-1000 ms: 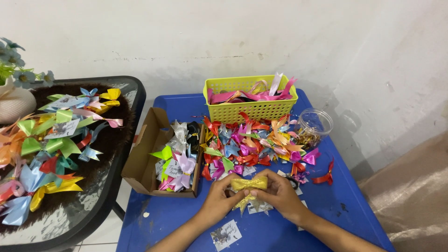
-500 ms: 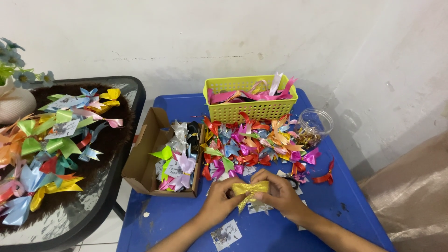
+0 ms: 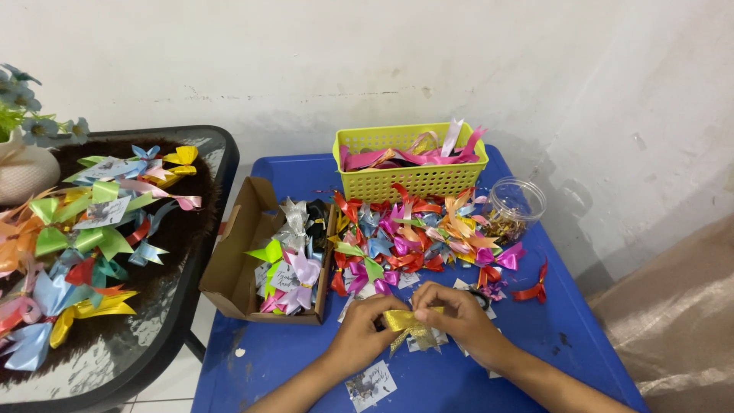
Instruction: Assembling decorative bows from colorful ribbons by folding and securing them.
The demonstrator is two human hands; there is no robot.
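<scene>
Head view: left hand [image 3: 361,330] and right hand [image 3: 457,320] both pinch a shiny gold ribbon bow [image 3: 407,324], steadying it over the blue plastic table [image 3: 290,359] near its front edge. Loose pile of coloured ribbon bows [image 3: 413,241] lies just behind, within reach.

A yellow slotted basket [image 3: 409,163] of pink ribbon strips stood at the far side of the blue table [image 3: 275,359]. Just beside it sat a clear round jar [image 3: 513,208], holding what looked like small beads. A cardboard box [image 3: 233,264] of bows lay on the left. A glass-topped side table [image 3: 164,329] carried more bows beside a pale vase [image 3: 27,170].
</scene>
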